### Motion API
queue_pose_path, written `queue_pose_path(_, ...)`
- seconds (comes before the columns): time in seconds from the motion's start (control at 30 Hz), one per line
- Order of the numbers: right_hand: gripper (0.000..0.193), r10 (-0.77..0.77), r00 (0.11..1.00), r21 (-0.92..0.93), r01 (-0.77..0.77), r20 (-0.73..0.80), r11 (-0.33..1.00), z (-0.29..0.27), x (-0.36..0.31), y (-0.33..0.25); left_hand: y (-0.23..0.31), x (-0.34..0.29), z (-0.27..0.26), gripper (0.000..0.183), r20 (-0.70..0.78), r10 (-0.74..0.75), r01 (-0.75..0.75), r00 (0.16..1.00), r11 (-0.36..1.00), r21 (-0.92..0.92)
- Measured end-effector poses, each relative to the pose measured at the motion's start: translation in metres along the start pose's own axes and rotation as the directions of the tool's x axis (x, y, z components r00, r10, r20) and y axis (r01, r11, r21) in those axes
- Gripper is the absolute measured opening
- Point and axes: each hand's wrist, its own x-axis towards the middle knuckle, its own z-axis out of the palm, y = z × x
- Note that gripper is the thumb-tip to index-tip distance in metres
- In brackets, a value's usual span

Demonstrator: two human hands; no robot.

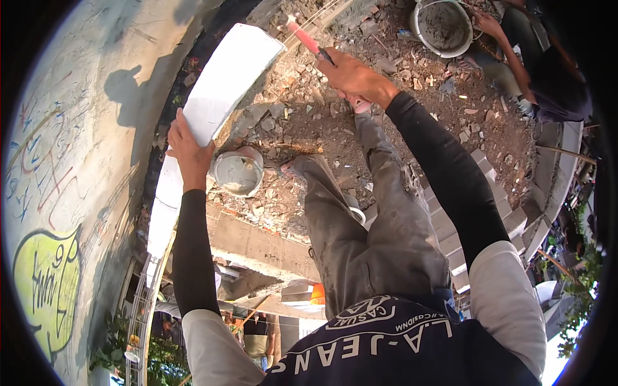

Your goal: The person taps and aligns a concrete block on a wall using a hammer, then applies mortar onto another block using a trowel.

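A row of white building blocks (222, 80) runs along the wall on the left, its top face brightly lit. My left hand (191, 149) lies on the row, fingers stretched over the white surface and thumb apart at the near side. Past the far end of the blocks, my right hand (357, 78) is closed round a red tool with a black part by the fingers (306, 38). The tool points up and left, close to the block's end corner; its kind is unclear. Beside my left hand, below the blocks, stands a bucket of grey mix (239, 174).
Another person (547, 77) crouches at the upper right, a hand at a white bucket of mortar (442, 29). Rubble (309, 122) covers the ground. Stacked blocks (450, 212) stand right of my legs. A painted wall (77, 141) rises at left; thin lines (322, 16) stretch beyond the blocks.
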Motion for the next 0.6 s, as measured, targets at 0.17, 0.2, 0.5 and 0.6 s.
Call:
queue_pose_path(0.17, 0.047, 0.019, 0.988, 0.013, -0.021, 0.152, 1.000, -0.004, 0.003, 0.000, -0.004, 0.000, 0.002, 0.123, -0.021, 0.011, -0.011, 1.000, 1.000, 0.000)
queue_pose_path(0.2, 0.047, 0.041, 0.984, 0.079, -0.055, 0.174, 0.995, -0.004, 0.002, 0.000, -0.005, 0.000, 0.003, 0.123, -0.017, 0.014, -0.014, 1.000, 1.000, -0.016)
queue_pose_path(0.5, 0.045, 0.089, 0.980, -0.009, -0.089, 0.177, 0.996, -0.012, 0.000, 0.005, -0.007, 0.002, 0.008, 0.123, -0.051, 0.016, -0.018, 0.999, 0.999, -0.051)
queue_pose_path(0.6, 0.042, 0.099, 0.993, 0.019, -0.100, 0.070, 0.995, -0.011, 0.009, 0.007, -0.010, -0.001, 0.013, 0.122, -0.061, -0.023, 0.019, 0.998, 0.998, -0.061)
